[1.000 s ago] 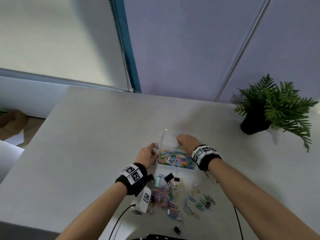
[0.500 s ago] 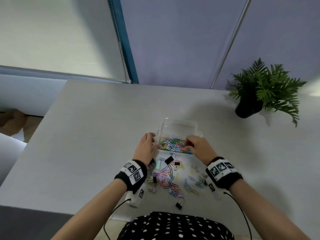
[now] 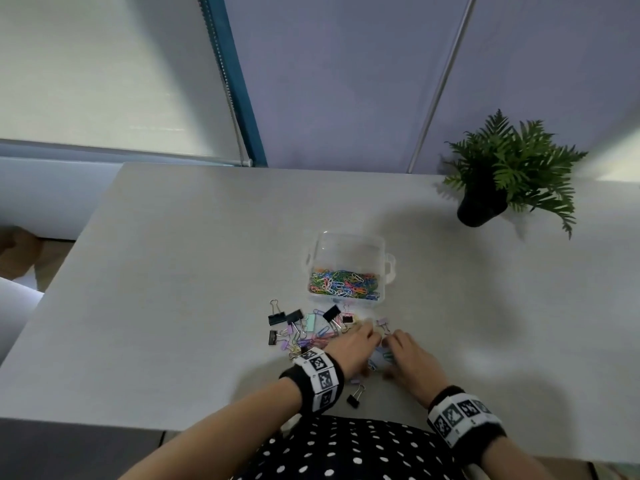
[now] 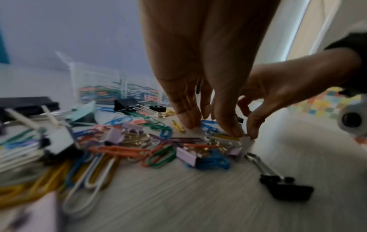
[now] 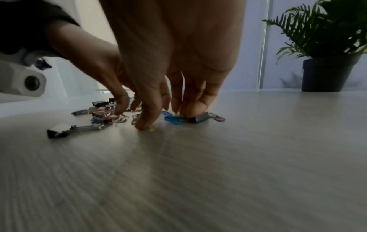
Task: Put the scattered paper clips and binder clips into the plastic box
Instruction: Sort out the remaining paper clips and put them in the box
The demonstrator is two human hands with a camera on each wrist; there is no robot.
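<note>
Gathering step: we are lowering both hands, left hand (image 3: 349, 348) and right hand (image 3: 412, 358), fingers (image 4: 234, 130) uncurled, gripping nothing, onto scattered clips (image 3: 311, 336) near the desk's (image 3: 173, 271) front edge; next, pinching, carrying to plastic box (image 3: 348, 268).

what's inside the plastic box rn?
The plastic box holds a layer of coloured paper clips at its near end; the far end looks bare. No binder clips visible; anything beneath the layer is covered.

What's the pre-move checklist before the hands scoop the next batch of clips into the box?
1. Plastic box open, lid off the top: ok.
2. Box has room above the paper clips inside: ok.
3. Left hand down on the scattered pile: ok.
4. Right hand fingertips on the table beside it: ok.
5. Clips actually gripped: cannot tell.
6. Stray black binder clip near the table edge collected: not ok.
</note>
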